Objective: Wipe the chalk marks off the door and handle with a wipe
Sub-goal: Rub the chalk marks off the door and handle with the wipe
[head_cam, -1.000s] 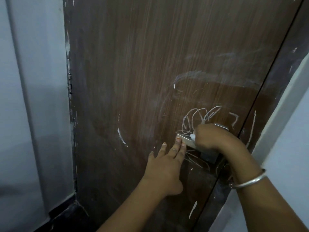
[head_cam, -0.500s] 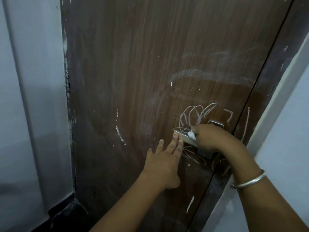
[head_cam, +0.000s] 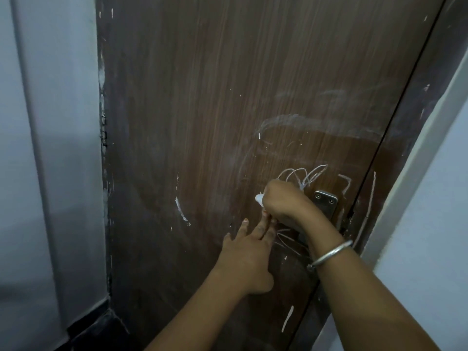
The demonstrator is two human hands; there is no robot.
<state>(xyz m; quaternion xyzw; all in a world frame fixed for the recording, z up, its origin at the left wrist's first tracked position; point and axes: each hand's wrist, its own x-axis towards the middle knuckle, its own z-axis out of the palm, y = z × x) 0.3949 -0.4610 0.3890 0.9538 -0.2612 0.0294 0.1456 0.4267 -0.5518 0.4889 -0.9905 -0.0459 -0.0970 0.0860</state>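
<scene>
A brown wooden door (head_cam: 215, 110) carries white chalk scribbles (head_cam: 301, 174) above the handle, more lines below it and a short stroke (head_cam: 181, 210) to the left. My right hand (head_cam: 283, 202) is curled round a white wipe (head_cam: 259, 198) and covers the lever of the metal handle; only the handle's back plate (head_cam: 326, 201) shows. My left hand (head_cam: 248, 257) lies flat on the door just below, fingers straight, fingertips touching the right hand.
A pale wall (head_cam: 50, 148) borders the door on the left, with a dark skirting (head_cam: 88, 330) at the floor. The dark door frame (head_cam: 410, 117) and a light wall (head_cam: 430, 236) stand at the right. Smeared chalk haze (head_cam: 316, 122) lies higher on the door.
My right hand with the wipe has slid left along the handle, uncovering the back plate. The left hand has stayed flat on the door.
</scene>
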